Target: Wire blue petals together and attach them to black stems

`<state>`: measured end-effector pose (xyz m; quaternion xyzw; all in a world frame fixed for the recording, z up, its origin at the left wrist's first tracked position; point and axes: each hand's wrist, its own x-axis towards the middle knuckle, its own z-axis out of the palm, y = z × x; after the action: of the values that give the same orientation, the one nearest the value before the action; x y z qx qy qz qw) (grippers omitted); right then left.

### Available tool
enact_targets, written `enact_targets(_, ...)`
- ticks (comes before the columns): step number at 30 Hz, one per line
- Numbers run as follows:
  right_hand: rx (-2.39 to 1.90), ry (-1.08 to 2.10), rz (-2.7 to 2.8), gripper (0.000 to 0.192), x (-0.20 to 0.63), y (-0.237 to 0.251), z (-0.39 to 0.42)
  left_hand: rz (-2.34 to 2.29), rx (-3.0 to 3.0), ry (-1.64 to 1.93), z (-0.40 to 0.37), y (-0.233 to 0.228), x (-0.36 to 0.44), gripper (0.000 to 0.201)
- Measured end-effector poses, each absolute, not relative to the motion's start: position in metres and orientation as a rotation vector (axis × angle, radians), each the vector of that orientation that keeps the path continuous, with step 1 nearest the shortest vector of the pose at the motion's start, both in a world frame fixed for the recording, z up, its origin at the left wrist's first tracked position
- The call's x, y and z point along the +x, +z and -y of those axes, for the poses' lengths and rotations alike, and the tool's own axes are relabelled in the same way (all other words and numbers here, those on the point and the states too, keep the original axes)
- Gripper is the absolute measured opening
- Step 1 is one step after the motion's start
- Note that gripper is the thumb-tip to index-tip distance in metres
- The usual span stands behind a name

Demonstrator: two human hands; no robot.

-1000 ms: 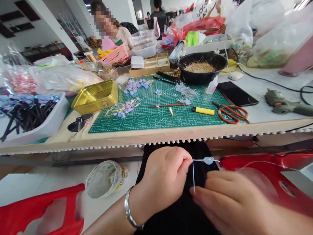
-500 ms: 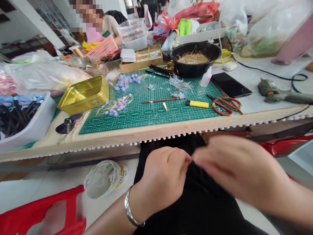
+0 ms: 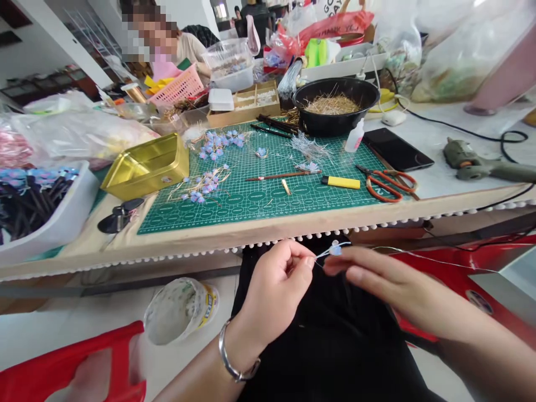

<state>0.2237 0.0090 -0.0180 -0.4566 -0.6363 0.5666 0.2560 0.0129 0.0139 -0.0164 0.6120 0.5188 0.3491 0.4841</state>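
Below the table edge, my left hand [image 3: 282, 279] is closed, thumb and forefinger pinching the thin stem of a small blue flower [image 3: 335, 249] with a pale bead-like centre. My right hand [image 3: 385, 279] reaches in from the right, fingers stretched out and their tips beside the flower. Behind that hand a fine pale thread [image 3: 435, 258] trails off to the right; how it joins the flower is hidden. On the green cutting mat [image 3: 251, 209] lie blue flower sprays [image 3: 220, 144], a thin brown stick [image 3: 276, 175], a yellow lighter [image 3: 341, 182] and orange-handled scissors [image 3: 387, 187].
A gold tin [image 3: 146, 167] and a white tub [image 3: 67, 218] stand left. Behind the mat is a black bowl [image 3: 337, 106] of straw-coloured pieces. A glue gun [image 3: 481, 162] and phone [image 3: 397, 148] lie right. A bucket [image 3: 180, 310] and red stool [image 3: 84, 363] are below.
My right hand has lowered and its fingers have stretched out. My left hand has turned so its pinch shows. The blue flower and the trailing thread have come into sight.
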Motion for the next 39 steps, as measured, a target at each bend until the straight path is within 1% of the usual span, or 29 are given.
enact_targets(3,-1.276,1.231,1.589,0.027,0.229,-0.021,-0.018,-1.178,1.356,0.772,-0.012,-0.014,0.016,0.012)
enact_targets(6,-1.266,1.138,1.626,0.026,0.225,-0.018,-0.021,-1.115,1.353,0.730,-0.009,-0.013,0.017,0.011)
enact_targets(12,-1.308,1.192,1.673,0.031,0.221,-0.011,-0.024,-1.072,1.362,0.677,-0.006,-0.011,0.013,0.007)
enact_targets(14,-1.256,1.224,1.555,0.025,0.222,-0.017,-0.025,-1.067,1.280,0.733,-0.007,-0.011,0.012,0.009)
enact_targets(16,-1.129,1.278,1.396,0.015,0.222,-0.026,-0.024,-1.057,1.184,0.803,-0.008,-0.011,0.012,0.011)
enact_targets(17,-1.067,1.313,1.348,0.016,0.221,-0.031,-0.022,-1.050,1.152,0.828,-0.009,-0.011,0.013,0.012)
enact_targets(19,-1.022,1.410,1.345,0.029,0.213,-0.038,-0.016,-1.040,1.140,0.840,-0.011,-0.009,0.015,0.011)
enact_targets(21,-1.054,1.507,1.366,0.029,0.202,-0.040,-0.006,-1.043,1.185,0.819,-0.011,-0.006,0.017,0.012)
enact_targets(23,-1.095,1.518,1.348,0.020,0.189,-0.038,0.002,-1.072,1.246,0.798,-0.011,-0.003,0.019,0.014)
enact_targets(27,-1.163,1.282,1.387,0.023,0.171,-0.033,0.007,-1.239,1.440,0.779,-0.008,0.002,0.020,0.013)
enact_targets(30,-1.206,1.109,1.474,0.025,0.168,-0.030,0.001,-1.362,1.649,0.836,-0.006,0.000,0.018,0.009)
enact_targets(34,-1.210,0.972,1.496,0.031,0.168,-0.027,-0.010,-1.360,1.953,0.954,-0.007,-0.010,0.014,0.007)
enact_targets(36,-1.222,0.970,1.405,0.033,0.172,-0.028,-0.015,-1.353,2.048,1.020,-0.009,-0.015,0.011,0.007)
enact_targets(39,-1.287,1.081,1.121,0.035,0.186,-0.037,-0.024,-1.407,2.092,1.004,-0.018,-0.021,0.005,0.006)
